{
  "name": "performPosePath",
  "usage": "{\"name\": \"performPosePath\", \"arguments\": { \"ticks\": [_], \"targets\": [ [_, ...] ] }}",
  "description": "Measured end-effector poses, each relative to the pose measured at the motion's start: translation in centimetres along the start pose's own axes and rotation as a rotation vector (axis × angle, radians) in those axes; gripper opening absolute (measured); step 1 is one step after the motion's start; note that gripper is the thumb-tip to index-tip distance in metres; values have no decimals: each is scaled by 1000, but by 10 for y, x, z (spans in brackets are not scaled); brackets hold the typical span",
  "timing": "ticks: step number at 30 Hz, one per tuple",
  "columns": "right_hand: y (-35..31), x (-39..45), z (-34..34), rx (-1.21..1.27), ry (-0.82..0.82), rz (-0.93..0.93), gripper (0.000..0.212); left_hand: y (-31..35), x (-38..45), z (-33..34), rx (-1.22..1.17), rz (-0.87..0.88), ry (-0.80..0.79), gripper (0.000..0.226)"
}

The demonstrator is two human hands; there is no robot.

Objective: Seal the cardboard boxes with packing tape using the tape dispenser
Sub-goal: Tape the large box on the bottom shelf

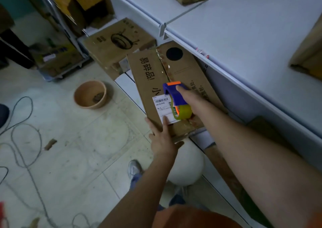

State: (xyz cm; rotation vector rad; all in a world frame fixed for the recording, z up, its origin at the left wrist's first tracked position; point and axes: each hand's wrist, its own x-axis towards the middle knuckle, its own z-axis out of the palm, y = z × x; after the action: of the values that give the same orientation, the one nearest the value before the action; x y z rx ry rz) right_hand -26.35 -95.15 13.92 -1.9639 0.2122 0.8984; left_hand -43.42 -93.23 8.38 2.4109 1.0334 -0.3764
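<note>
Now gripping the tape dispenser point(176, 97) in right hand point(189, 99) over cardboard box point(153, 81) printed "易碎品!"; left hand point(163, 140), fingers spread, pressing the shipping label point(163, 105), print unreadable.

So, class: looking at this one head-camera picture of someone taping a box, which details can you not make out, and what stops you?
1. Shipping label text: too small and blurred; the tape dispenser and left hand cover part of it.
2. Seam of the cardboard box under the dispenser: hidden by it and the right hand.
3. Contents of the clay pot: dim, blurred.
4. Box at the right edge: cut off by the frame.
</note>
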Motion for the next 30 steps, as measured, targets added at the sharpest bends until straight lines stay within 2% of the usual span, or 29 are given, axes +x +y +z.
{"name": "performPosePath", "arguments": {
  "ticks": [3, 6, 9, 12, 16, 20, 25, 30],
  "targets": [
    [2, 0, -1, 0, -21, -31, 48, -14, 18, -11, 139, 6, -16, 124],
    [0, -4, -5, 33, -133, 2, 47, -19, 29, -18, 128, -6, -68, 140],
    [-5, -17, -17, 121, -308, 91, 41, -20, 31, -17, 102, 1, -55, 140],
    [-6, -31, -33, 146, -390, 83, 36, -20, 33, -18, 111, -14, -56, 138],
    [4, -40, -60, 166, -386, 61, 38, -19, 33, -21, 96, -5, -69, 138],
    [44, -50, -73, -62, -335, 51, 58, -17, 33, -21, 45, 7, -63, 141],
    [68, -73, -65, 79, -357, 60, 45, -13, 31, -22, 14, 9, -70, 143],
    [90, -93, -67, 20, -365, 84, 45, -14, 33, -20, 54, 16, -69, 140]
  ]
}}
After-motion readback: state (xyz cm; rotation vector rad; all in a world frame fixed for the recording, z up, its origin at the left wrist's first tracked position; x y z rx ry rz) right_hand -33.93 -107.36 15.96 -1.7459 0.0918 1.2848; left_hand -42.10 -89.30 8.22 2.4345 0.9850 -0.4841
